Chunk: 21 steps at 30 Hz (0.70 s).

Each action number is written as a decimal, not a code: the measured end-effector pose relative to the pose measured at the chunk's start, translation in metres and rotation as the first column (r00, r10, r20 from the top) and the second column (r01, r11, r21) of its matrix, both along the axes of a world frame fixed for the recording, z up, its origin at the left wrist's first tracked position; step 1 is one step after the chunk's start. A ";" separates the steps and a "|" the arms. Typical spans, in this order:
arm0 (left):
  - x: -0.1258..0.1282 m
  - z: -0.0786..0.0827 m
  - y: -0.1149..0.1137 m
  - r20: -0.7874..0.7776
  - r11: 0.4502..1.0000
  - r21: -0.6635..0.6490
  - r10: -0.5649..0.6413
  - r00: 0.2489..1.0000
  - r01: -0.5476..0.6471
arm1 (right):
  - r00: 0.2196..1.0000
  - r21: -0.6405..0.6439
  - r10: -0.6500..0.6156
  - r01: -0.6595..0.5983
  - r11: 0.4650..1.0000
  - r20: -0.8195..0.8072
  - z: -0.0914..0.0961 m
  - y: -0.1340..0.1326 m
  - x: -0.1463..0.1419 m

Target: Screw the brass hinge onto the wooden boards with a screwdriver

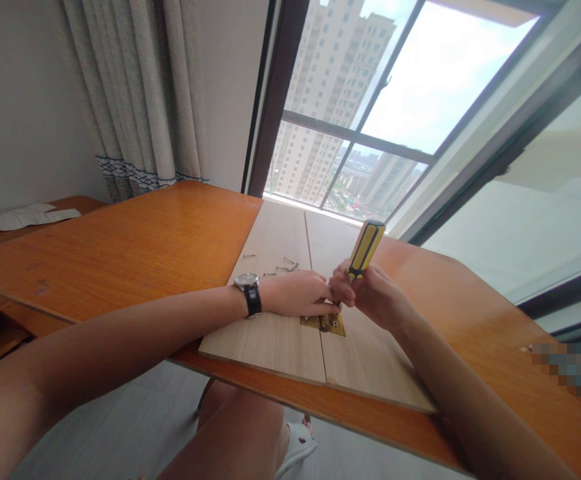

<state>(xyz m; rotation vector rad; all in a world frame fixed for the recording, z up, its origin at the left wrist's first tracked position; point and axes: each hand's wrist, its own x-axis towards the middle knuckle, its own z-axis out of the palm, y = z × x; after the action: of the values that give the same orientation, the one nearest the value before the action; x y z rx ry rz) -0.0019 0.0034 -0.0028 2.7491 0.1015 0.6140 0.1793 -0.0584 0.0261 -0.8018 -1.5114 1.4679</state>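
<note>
My right hand (378, 293) grips a screwdriver (367, 245) with a yellow and black handle, low down near its shaft. The handle points up and leans slightly right. Its tip is hidden behind my fingers, above a brass hinge (339, 325). This hinge lies across the seam between a left pale wooden board (265, 340) and a right pale wooden board (370, 367). My left hand (298, 293) rests over the left board, fingers closed together at the hinge beside the screwdriver's lower end; whatever they pinch is too small to make out. Several loose screws (288, 265) lie beyond it.
Both boards lie on an orange-brown wooden table (170, 233), whose front edge is above my legs. A window (355, 133) stands behind, with a grey curtain (135, 100) to the left. Pale paper or cloth (25, 217) lies on a surface at far left.
</note>
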 end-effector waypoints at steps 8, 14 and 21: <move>0.000 0.001 -0.001 -0.035 1.000 0.011 0.011 0.999 -0.010 | 1.000 0.020 -0.022 0.022 1.000 0.001 -0.001 0.000 0.000; 0.000 0.000 0.000 0.002 1.000 -0.011 0.000 1.000 0.000 | 1.000 0.036 -0.003 0.003 0.999 -0.024 -0.002 0.000 0.000; 0.001 0.000 0.000 0.019 0.998 -0.069 0.005 1.000 -0.003 | 1.000 0.043 -0.002 0.003 0.999 -0.021 -0.002 0.000 -0.002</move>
<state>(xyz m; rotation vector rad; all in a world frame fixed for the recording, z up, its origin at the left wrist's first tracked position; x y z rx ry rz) -0.0013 0.0036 -0.0032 2.6772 0.1216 0.6257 0.1775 -0.0584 0.0244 -0.7603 -1.5213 1.4325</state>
